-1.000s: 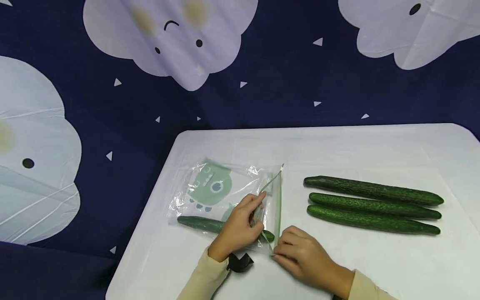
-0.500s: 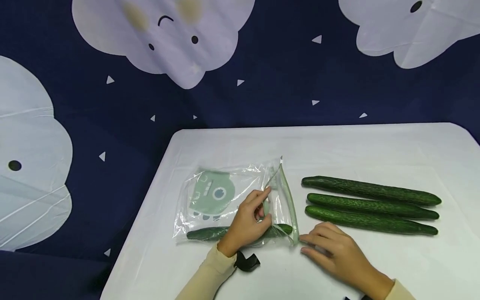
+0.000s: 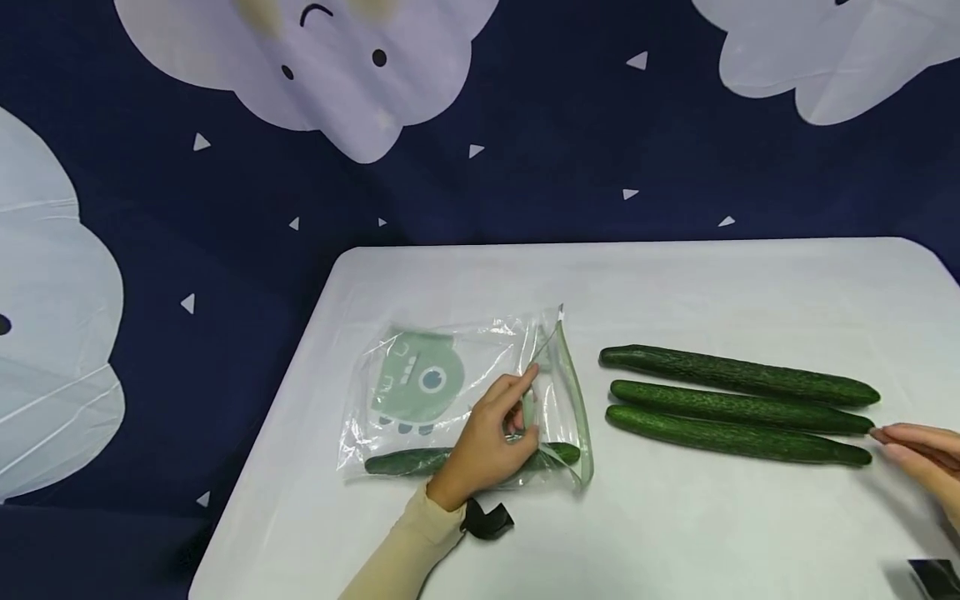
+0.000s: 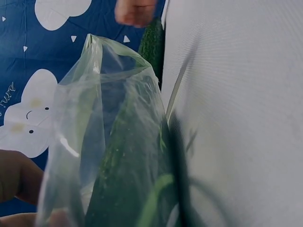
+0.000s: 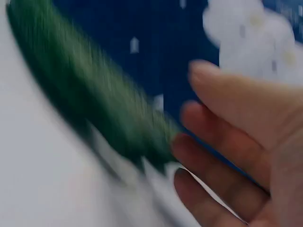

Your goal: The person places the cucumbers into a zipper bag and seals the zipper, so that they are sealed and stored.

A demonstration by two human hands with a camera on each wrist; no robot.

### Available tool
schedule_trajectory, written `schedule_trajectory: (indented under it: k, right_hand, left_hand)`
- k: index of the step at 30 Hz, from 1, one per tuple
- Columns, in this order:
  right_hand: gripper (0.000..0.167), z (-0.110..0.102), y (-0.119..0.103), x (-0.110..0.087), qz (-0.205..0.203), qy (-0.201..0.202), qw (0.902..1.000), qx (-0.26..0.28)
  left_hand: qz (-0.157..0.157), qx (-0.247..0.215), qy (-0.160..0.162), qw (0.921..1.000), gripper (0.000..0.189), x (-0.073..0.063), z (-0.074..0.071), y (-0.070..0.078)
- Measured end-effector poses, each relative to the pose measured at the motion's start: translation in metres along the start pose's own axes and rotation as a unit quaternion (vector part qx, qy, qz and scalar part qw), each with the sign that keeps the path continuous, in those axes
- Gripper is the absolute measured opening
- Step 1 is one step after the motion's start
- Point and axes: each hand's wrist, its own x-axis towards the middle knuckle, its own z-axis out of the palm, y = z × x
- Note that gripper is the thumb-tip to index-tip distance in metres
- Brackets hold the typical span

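Note:
A clear zip bag with a green monster print lies on the left part of the table, its mouth facing right and gaping. Inside it, along the near side, is one cucumber. My left hand holds the upper layer of the bag near the mouth; in the left wrist view the plastic stands raised over the cucumber. Three more cucumbers lie side by side on the right. At their right-hand ends is my right hand, fingers apart and partly out of frame; a blurred cucumber is just beyond its fingertips.
The white table has rounded far corners. Behind it hangs a dark blue cloth with white clouds and triangles. A black strap shows at my left wrist.
My right hand has let go of the bag's edge and moved right to the ends of the three cucumbers. The bag mouth has widened; my left hand stays on the bag.

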Motion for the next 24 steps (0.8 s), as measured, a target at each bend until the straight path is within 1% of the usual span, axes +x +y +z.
schedule_trajectory:
  k: [1,2,3,5,8,9,12,15,18,20,24]
  right_hand:
    - [0.04,-0.007,0.009,0.0,0.004,-0.013,0.9996,-0.023]
    - [0.041,-0.011,0.016,0.0,0.007,-0.031,0.9989,-0.034]
    - [0.042,-0.013,0.02,-0.001,0.014,-0.049,0.9981,-0.034]
    - [0.041,-0.012,0.021,-0.004,0.023,-0.086,0.9946,-0.053]
    - [0.047,-0.001,0.007,-0.006,0.027,-0.131,0.9869,-0.089]
    - [0.048,0.003,0.001,-0.006,0.03,-0.141,0.9849,-0.095]
    - [0.052,0.016,-0.013,-0.007,0.019,-0.169,0.9797,-0.106]
    - [0.058,0.017,-0.013,-0.008,0.003,-0.188,0.9761,-0.109]
    - [0.062,0.01,-0.007,-0.009,-0.001,-0.201,0.9727,-0.115]
    - [0.063,0.004,-0.003,-0.01,0.001,-0.197,0.9738,-0.114]
    - [0.052,0.001,0.002,-0.008,0.022,-0.175,0.9786,-0.106]
  left_hand:
    - [0.001,-0.002,0.001,1.0,0.076,0.0,0.0,0.0]
    - [0.002,-0.004,0.002,1.0,0.076,0.0,-0.001,0.0]
    - [0.002,-0.006,0.002,1.0,0.077,0.0,-0.001,-0.001]
    - [0.001,-0.009,0.002,1.0,0.077,-0.001,-0.001,-0.001]
    - [-0.003,-0.015,0.002,0.9999,0.078,-0.001,-0.001,-0.001]
    - [-0.003,-0.017,0.003,0.9999,0.077,-0.001,-0.001,-0.001]
    - [-0.003,-0.018,0.009,0.9998,0.077,-0.003,-0.003,-0.001]
    - [0.007,-0.017,0.014,0.9997,0.078,-0.002,-0.003,-0.002]
    - [0.017,-0.018,0.013,0.9996,0.079,-0.001,-0.002,-0.003]
    - [0.022,-0.019,0.012,0.9995,0.078,0.0,-0.001,-0.002]
    - [0.022,-0.021,0.016,0.9994,0.076,-0.002,-0.002,-0.001]
